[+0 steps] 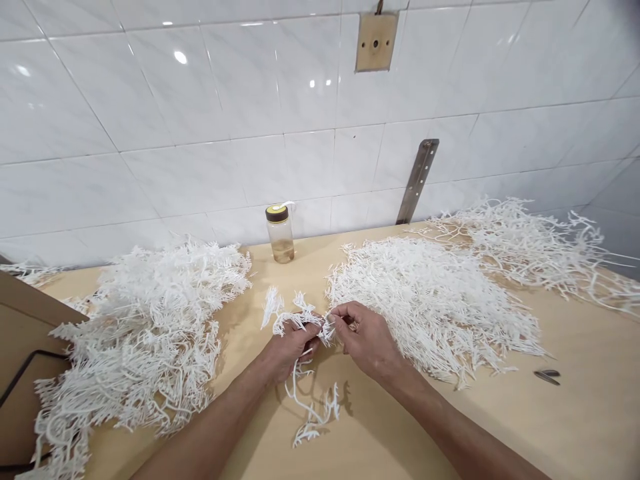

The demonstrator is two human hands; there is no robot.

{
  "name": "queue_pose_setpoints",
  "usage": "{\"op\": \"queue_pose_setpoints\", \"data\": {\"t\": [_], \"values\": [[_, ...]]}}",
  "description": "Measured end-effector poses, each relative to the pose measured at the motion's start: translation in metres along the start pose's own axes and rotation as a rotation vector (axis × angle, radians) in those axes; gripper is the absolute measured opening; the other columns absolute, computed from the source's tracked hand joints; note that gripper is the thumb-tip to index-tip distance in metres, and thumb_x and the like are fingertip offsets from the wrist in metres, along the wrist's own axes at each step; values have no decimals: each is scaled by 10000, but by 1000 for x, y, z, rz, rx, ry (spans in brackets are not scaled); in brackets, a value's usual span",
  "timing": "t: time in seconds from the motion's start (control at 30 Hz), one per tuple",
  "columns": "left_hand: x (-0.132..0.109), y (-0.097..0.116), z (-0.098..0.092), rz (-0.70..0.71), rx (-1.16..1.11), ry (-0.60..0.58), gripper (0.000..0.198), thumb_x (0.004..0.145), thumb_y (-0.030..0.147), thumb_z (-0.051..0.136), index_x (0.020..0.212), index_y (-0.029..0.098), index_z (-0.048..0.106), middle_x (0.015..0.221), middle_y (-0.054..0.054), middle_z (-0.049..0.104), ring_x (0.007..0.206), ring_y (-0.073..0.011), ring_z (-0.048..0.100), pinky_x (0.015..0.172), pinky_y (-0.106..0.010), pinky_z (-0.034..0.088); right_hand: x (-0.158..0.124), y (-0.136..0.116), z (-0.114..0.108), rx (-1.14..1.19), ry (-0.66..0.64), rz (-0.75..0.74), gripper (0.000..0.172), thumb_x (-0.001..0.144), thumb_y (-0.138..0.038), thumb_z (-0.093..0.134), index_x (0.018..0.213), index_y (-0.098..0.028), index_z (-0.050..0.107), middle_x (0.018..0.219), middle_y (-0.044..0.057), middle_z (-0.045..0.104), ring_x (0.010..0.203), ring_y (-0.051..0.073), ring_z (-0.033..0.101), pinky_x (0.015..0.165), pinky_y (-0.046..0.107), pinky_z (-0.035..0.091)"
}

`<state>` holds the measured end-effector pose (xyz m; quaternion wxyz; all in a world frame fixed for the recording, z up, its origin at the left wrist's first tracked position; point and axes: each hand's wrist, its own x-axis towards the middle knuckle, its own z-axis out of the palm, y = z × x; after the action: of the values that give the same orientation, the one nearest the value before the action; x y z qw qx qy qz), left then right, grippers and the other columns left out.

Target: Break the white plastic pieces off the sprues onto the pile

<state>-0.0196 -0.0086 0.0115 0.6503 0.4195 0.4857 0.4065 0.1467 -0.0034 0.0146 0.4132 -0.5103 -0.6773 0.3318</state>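
Observation:
My left hand point(295, 343) is closed around a white branching plastic stem point(300, 397), whose curved lower part hangs toward me while its frilly upper tips spread above the fingers. Thumb and fingers of my right hand point(367, 337) pinch a small white tuft point(327, 328) right beside the left fingertips. To the left lies a tall heap of white branched pieces point(165, 320). A flatter pile of fine white sprigs point(430, 300) is just right of my right hand.
A capped bottle point(281, 233) stands near the tiled wall. More white branches point(530, 247) lie at the back right. Two small dark objects point(547, 377) rest on the wooden table point(590, 413). A cardboard box point(30, 360) sits at the left edge.

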Motion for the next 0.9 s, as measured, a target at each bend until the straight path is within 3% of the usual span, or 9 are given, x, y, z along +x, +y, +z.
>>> {"op": "queue_pose_setpoints", "data": {"t": [0.1,0.33,0.63,0.8,0.9], "values": [[-1,-1,1,-30,31,10,360,659,416,736,595,186,466,428,69,406,361,-39,260,384,-200,150,0,1,1,-149,33,-59,221,880,-305,504,808,-190,678,794,42,696,708,184,631,666,304,463],[-3,3,6,8,179,162,318,702,341,635,521,198,416,429,55,390,416,-71,331,423,-213,235,-2,0,4,-345,53,-47,172,859,-223,505,733,-195,617,717,25,647,665,176,567,628,298,395],[-4,5,4,-61,192,25,319,649,351,669,546,191,413,453,68,360,442,-56,279,441,-211,183,0,4,-2,-257,-56,-93,145,875,-186,503,761,-196,592,708,-1,632,663,154,563,613,267,391],[-5,7,3,-127,119,-4,370,617,377,736,590,201,411,434,101,303,417,-46,234,434,-205,186,-1,7,1,-467,40,-243,164,892,-103,463,759,-185,514,741,12,565,627,140,489,570,260,337],[-5,10,3,-172,105,71,357,599,362,773,654,202,458,472,99,361,443,-61,324,457,-199,280,0,6,7,-619,77,-268,161,899,-78,460,781,-178,505,764,27,550,606,139,464,544,263,310]]}}
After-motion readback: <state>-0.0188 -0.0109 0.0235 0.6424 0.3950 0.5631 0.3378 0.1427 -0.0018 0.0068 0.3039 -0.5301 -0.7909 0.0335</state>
